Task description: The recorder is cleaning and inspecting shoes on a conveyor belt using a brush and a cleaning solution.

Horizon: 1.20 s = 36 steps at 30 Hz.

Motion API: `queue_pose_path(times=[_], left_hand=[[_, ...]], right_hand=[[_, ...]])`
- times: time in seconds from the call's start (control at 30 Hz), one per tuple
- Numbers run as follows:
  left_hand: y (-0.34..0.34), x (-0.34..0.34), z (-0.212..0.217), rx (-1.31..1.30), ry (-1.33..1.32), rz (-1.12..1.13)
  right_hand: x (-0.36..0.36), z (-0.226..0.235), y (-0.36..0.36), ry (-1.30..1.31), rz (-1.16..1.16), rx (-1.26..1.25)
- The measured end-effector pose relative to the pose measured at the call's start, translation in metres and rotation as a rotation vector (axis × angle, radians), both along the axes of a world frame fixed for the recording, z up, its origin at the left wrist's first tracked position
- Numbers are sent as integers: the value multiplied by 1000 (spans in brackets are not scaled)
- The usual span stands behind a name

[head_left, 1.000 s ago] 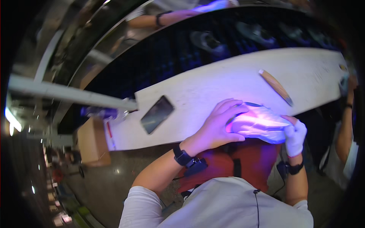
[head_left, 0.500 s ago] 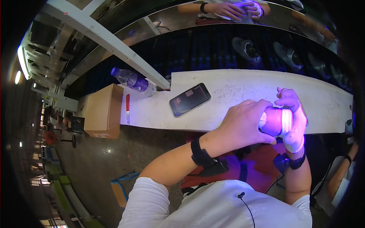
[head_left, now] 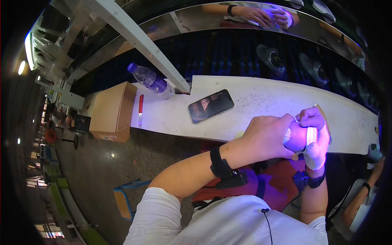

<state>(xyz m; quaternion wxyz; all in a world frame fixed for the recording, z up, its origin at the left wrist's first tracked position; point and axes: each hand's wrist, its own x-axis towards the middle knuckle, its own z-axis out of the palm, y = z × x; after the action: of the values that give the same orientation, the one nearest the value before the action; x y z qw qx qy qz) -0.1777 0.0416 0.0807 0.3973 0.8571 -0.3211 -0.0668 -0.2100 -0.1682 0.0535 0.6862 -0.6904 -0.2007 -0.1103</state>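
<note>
In front of me, over the right part of the white worktable (head_left: 257, 98), I hold a shoe (head_left: 295, 138) with a pale band along its sole, lit purple. My left hand (head_left: 265, 132) is wrapped round its near side, thumb below and fingers over the top. My right hand (head_left: 317, 143), in a pale glove with bare fingertips, grips the sole side with bent fingers. A thin light-brown edge shows beside that hand; what it belongs to I cannot make out. The glare hides the shoe's details.
Left on the table lie a phone (head_left: 211, 106) and a red-handled knife (head_left: 141, 110), near a water bottle (head_left: 151, 79) and a cardboard box (head_left: 110, 110). A white post (head_left: 139, 41) slants across. Behind, shoes (head_left: 269, 58) rest on a dark conveyor. A co-worker's arm (head_left: 361, 198) shows at right.
The view has shifted a little, so the table and its things appear farther right. Both hands keep hold of the shoe; the right hand's fingers are more curled over its top.
</note>
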Motion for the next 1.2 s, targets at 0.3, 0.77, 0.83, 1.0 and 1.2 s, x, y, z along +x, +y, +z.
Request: queue_pose_path(times=[0.3,0.77,0.83,1.0,1.2], left_hand=[[-4,0,2,44,-51,-7],[1,4,5,104,-43,-9],[3,5,6,111,-50,-6],[3,7,8,99,-10,6],[24,17,-15,-127,233,109]], right_hand=[[-1,-1,-9,-69,-107,-134],[4,4,0,-14,-49,-90],[5,7,4,31,-63,-73],[10,9,10,107,-22,262],[50,-13,10,494,181,997]])
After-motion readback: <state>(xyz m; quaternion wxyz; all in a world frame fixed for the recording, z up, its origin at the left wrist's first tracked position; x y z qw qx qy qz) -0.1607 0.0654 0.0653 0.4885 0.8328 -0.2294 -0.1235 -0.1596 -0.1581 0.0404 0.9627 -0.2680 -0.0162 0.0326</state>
